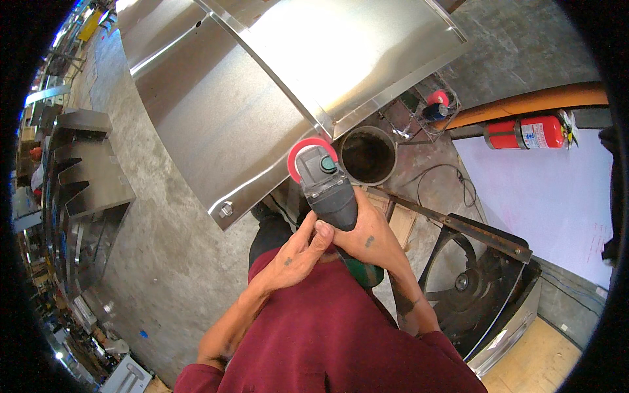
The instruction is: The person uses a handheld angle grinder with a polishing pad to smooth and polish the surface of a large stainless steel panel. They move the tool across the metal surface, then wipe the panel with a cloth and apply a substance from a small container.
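My right hand wraps around the dark body of an angle grinder, whose green rear end shows below my wrist. My left hand is closed against the grinder's near left side, its thumb meeting the right hand; its fingertips are partly hidden. A pink-red disc sits on the grinder's head. The disc lies over the near corner of a large shiny sheet-metal piece; whether it touches the metal I cannot tell. A bolt-like fitting sits at the sheet's near left corner.
A round metal bucket stands just right of the grinder. Beyond it, a wire basket holds another tool with a red disc. A large dark fan stands at the right, below a red fire extinguisher. Bent metal parts are at the left.
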`<state>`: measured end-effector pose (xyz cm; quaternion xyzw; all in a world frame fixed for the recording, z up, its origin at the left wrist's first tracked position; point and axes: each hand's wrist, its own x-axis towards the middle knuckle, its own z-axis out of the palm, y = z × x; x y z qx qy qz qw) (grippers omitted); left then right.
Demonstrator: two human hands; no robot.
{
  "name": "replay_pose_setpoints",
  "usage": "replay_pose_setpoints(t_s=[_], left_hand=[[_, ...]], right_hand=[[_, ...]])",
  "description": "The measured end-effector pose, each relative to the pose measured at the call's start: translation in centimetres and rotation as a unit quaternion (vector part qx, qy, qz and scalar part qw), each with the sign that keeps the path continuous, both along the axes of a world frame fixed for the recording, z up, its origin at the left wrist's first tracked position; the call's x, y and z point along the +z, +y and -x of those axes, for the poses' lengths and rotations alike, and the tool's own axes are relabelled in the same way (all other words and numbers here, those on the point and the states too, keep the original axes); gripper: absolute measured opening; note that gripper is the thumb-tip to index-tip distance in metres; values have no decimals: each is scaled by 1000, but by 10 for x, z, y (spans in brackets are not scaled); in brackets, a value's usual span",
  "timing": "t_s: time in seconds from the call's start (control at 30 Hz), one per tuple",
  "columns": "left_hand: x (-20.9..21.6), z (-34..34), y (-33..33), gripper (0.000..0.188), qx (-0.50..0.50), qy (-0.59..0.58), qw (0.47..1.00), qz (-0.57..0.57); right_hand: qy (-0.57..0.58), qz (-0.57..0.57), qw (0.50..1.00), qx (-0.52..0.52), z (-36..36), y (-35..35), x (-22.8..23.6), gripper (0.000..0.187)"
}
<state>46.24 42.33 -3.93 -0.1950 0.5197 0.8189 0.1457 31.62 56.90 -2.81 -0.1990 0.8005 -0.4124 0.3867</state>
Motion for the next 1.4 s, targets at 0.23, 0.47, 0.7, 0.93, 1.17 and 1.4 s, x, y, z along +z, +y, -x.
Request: replay_pose_setpoints(t_s=[0.23,0.47,0.7,0.93,1.17,1.4], left_hand=[[9,0,-3,83,-23,0,998,54],[25,-3,-1,81,-8,-4,999,39],[32,-4,-2,81,-15,-6,999,37],[29,-4,-1,81,-9,4,998,58],[18,-2,-1,83,-6,8,999,38],[9,0,0,82,-3,18,999,36]], right_hand=[[5,15,1000,0,-2,1,5,75],[9,28,1000,-5,-4,2,20,77],[7,23,1000,-1,-6,3,26,80],[21,23,1000,0,-8,3,25,80],[11,16,1000,-7,-6,1,10,76],[-24,7,1000,-16,-3,0,5,78]])
